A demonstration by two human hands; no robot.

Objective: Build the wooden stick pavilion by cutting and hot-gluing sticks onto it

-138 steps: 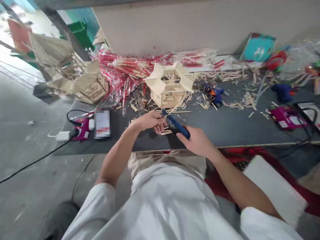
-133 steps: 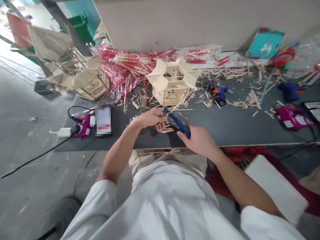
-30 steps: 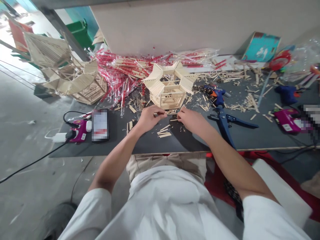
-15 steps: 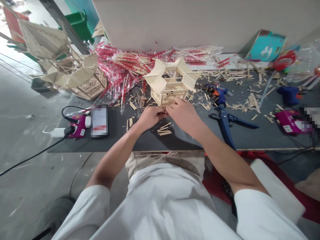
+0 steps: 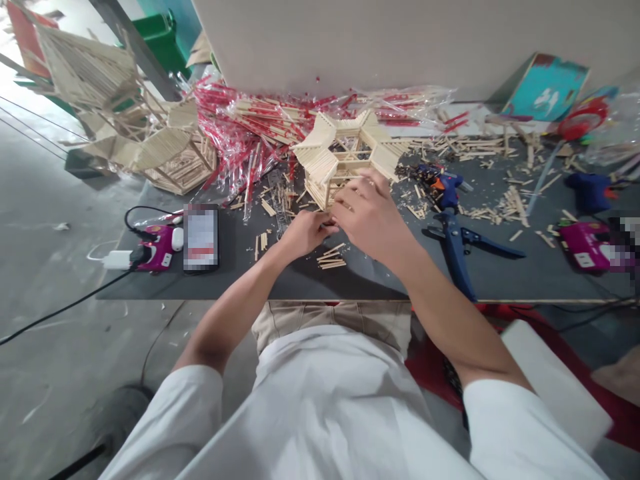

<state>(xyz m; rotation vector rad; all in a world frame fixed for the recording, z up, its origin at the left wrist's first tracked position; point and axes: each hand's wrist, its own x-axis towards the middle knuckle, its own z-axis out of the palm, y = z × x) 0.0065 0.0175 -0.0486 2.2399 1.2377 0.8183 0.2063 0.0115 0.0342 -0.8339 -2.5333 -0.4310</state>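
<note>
A small hexagonal pavilion model made of wooden sticks (image 5: 340,150) stands on the dark table (image 5: 500,273) in front of me. My right hand (image 5: 370,213) reaches over its near side, fingers curled against the front wall. My left hand (image 5: 305,230) is pinched at the model's lower front corner; what it grips is too small to make out. A few cut stick pieces (image 5: 330,257) lie on the table just under my hands. Blue-handled cutters (image 5: 457,243) lie open on the table to the right of my right arm.
Red-wrapped chopstick packs (image 5: 260,130) pile up behind the model. A bigger stick model (image 5: 145,143) sits at the far left. A phone (image 5: 201,237) and a purple charger (image 5: 157,247) lie left. Blue glue guns (image 5: 443,187) and stick scraps are scattered right.
The cutters once held in my right hand lie on the table. Over the last second my right hand has moved from the loose sticks up onto the model's front; the left stays pinched.
</note>
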